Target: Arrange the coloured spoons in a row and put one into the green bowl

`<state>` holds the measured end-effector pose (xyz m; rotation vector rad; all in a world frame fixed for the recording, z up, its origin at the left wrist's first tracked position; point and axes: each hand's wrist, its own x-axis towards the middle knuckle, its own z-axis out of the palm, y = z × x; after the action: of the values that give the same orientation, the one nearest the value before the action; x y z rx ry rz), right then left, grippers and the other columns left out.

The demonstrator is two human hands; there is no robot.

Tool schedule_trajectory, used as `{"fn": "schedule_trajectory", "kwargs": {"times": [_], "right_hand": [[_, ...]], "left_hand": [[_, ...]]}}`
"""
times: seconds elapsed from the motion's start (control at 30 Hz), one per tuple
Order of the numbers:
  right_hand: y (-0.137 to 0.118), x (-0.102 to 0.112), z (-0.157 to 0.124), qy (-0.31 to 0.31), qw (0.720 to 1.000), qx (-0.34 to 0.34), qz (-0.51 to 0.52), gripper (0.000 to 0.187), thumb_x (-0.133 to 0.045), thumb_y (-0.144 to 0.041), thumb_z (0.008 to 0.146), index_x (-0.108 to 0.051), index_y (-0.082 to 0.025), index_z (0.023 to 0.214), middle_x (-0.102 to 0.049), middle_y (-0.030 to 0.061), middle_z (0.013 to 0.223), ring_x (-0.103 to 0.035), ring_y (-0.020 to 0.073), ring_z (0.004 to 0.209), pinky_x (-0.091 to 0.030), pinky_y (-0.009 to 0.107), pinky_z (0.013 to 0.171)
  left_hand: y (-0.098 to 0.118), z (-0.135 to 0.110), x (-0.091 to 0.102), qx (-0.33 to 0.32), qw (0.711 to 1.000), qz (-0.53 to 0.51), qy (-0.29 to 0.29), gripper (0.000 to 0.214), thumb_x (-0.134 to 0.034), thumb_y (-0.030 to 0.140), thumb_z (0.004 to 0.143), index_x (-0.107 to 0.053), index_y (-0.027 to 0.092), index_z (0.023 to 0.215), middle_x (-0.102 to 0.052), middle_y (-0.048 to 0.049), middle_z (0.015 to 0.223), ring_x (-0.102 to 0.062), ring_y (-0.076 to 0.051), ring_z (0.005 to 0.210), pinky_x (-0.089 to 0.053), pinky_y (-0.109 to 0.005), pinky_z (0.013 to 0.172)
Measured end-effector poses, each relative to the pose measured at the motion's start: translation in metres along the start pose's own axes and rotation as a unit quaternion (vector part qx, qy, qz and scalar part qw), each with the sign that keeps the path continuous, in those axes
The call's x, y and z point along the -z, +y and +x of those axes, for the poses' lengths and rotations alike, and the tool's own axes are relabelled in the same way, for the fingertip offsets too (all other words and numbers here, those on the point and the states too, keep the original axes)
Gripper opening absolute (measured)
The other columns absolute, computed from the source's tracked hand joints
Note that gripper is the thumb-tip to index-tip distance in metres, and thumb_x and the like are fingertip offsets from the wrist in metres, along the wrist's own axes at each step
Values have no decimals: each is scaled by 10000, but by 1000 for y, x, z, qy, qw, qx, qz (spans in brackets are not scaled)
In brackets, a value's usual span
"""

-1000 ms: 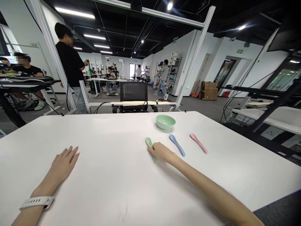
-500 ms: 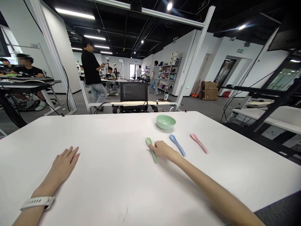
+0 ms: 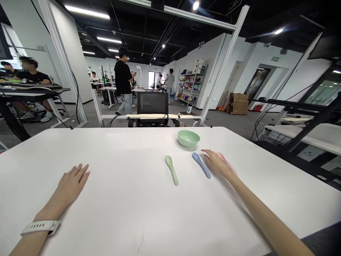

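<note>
Just left of right hand (image 3: 215, 163): blue spoon (image 3: 201, 165).

Beyond a black mesh-backed chair (image 3: 152, 103), a grey-carpeted room is lit by strip lights (image 3: 87, 11), mounted overhead and to the chair's left. The chair is framed by metal posts (image 3: 227, 57) on both sides. Just left of it, a standing person in black (image 3: 123, 78) is seen; farther left, a desk is occupied by a seated person (image 3: 34, 76) — also dressed in black. Right of the chair and behind it, a shelving rack (image 3: 190, 89) is loaded with assorted goods — and farther right, a brown crate (image 3: 239, 103) is set against the wall.
</note>
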<state>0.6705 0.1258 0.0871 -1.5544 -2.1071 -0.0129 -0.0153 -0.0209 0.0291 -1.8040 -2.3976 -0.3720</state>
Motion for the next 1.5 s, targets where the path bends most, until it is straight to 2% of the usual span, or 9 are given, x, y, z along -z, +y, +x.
{"fn": "schedule_trajectory", "kwargs": {"times": [0.2, 0.33, 0.5, 0.77, 1.03, 1.17, 1.27, 1.4, 1.5], "right_hand": [[40, -37, -11, -32, 998, -19, 51, 504, -375, -302, 1020, -752, -205, 1339, -710, 132, 1500, -586, 304, 1495, -420, 500, 1296], [54, -49, -10, -21, 996, -19, 84, 512, -399, -314, 1029, -753, -191, 1376, -686, 143, 1531, -543, 308, 1535, -377, 523, 1322], [52, -45, -11, -23, 995, -31, 88, 492, -430, -310, 1041, -752, -187, 1392, -658, 143, 1566, -530, 298, 1546, -372, 497, 1328], [43, -38, -12, -24, 995, -40, 89, 487, -429, -306, 1048, -759, -179, 1384, -644, 158, 1576, -539, 321, 1537, -365, 532, 1329], [42, -39, -12, -24, 994, -45, 97, 494, -409, -316, 1042, -756, -187, 1368, -657, 154, 1565, -543, 312, 1534, -384, 520, 1316], [30, -29, -12, -15, 996, -45, 79, 497, -414, -347, 1023, -754, -176, 1343, -683, 170, 1528, -555, 333, 1519, -412, 539, 1290], [8, -11, -15, 16, 997, -48, 57, 485, -438, -399, 1024, -743, -201, 1344, -740, 168, 1425, -625, 342, 1428, -461, 525, 1235], [-31, 7, -24, -30, 994, -100, 37, 580, -455, -570, 1030, -707, -185, 1383, -802, 146, 1135, -764, 303, 1000, -588, 428, 924], [-53, 8, -32, -69, 991, -110, 26, 576, -525, -559, 984, -701, -169, 1369, -791, 120, 995, -741, 273, 828, -549, 364, 753]], "left_hand": [[-3, 0, 0, -1, 1000, 2, -15, 779, -226, 515, 1022, -526, 104, 1611, -509, -190, 1710, -441, -400, 1604, -372, -587, 1281], [-8, 0, -3, -5, 1000, -2, -3, 788, -198, 513, 1026, -530, 94, 1606, -505, -203, 1708, -435, -403, 1608, -371, -596, 1278], [-14, 1, -7, -14, 1000, 3, 7, 782, -195, 520, 1030, -549, 107, 1592, -529, -202, 1692, -445, -404, 1601, -388, -607, 1259], [-11, 1, -3, -14, 1000, 7, 1, 791, -187, 504, 1028, -538, 78, 1596, -522, -230, 1688, -461, -418, 1588, -403, -601, 1247], [-6, 1, 0, -4, 1000, 20, -1, 767, -194, 487, 1032, -556, 100, 1587, -551, -189, 1677, -476, -393, 1583, -390, -581, 1266], [-6, 1, 1, -4, 1000, 29, -4, 772, -200, 486, 1032, -531, 83, 1602, -527, -203, 1694, -456, -385, 1598, -397, -549, 1266], [-5, 0, 2, -9, 999, 31, -8, 777, -191, 485, 1033, -525, 80, 1605, -522, -208, 1696, -451, -387, 1602, -398, -549, 1264], [-2, -1, 4, -12, 1000, 27, -10, 789, -173, 478, 1029, -530, 61, 1596, -522, -220, 1692, -452, -409, 1597, -387, -566, 1267], [1, -2, 7, -6, 1000, 21, -8, 778, -194, 474, 1025, -537, 65, 1591, -524, -217, 1691, -450, -409, 1597, -391, -572, 1266]]}}
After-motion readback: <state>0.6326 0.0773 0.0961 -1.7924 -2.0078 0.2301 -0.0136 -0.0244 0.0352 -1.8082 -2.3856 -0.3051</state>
